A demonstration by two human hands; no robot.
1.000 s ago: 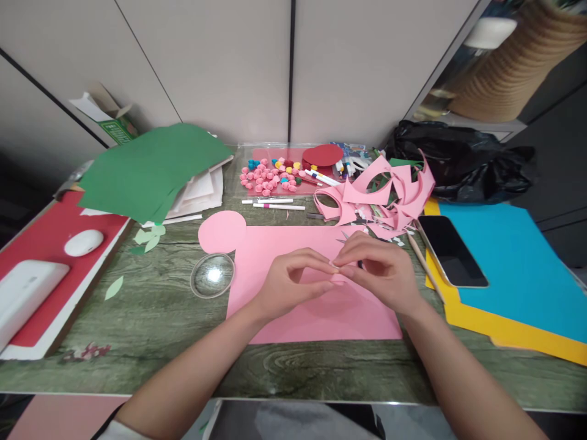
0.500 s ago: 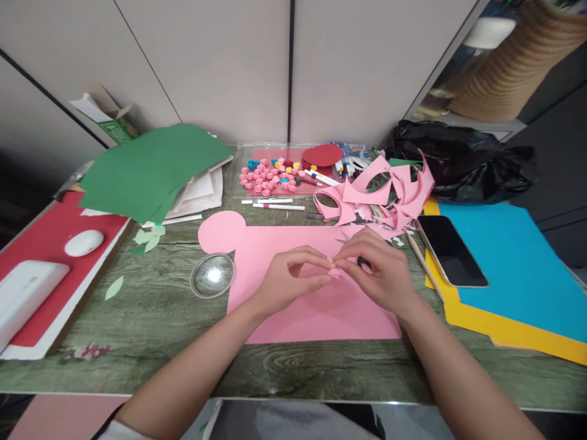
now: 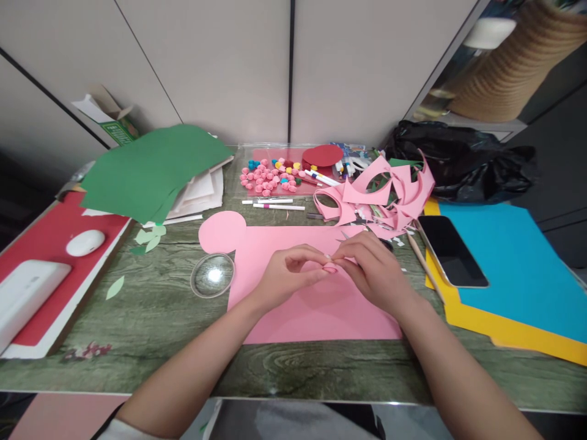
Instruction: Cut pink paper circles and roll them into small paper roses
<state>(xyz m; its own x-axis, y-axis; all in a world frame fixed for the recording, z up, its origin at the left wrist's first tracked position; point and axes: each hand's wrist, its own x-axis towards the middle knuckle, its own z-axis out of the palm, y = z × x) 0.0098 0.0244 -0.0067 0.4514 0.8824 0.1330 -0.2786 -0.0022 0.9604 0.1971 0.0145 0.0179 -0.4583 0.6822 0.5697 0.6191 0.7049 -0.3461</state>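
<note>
Between the fingertips of both hands is a small rolled pink paper piece (image 3: pixel 329 267), partly covered by the fingers. My left hand (image 3: pixel 287 272) pinches it from the left with thumb and forefinger. From the right, my right hand (image 3: pixel 376 266) closes its fingertips on the same piece. Both hands hover over a large pink paper sheet (image 3: pixel 284 318) lying flat on the table. A pink paper circle (image 3: pixel 222 232) overlaps the sheet's upper left corner, and a clear round disc with a rim (image 3: pixel 212 275) lies just below it. Scissor tips (image 3: pixel 343 236) show behind my right hand.
A clear tray (image 3: pixel 293 174) with many small pink, blue and yellow rolls stands at the back. Pink paper offcuts (image 3: pixel 367 189) are heaped beside it. Right: a pencil (image 3: pixel 424 256), a phone (image 3: pixel 452 250), blue paper (image 3: pixel 518 263). Left: green paper (image 3: pixel 147 165), a white mouse-shaped object (image 3: pixel 85 242).
My right hand has turned slightly and its fingertips have shifted a little left. More of the small pink roll shows. The dark loop seen under the right fingers is now mostly hidden.
</note>
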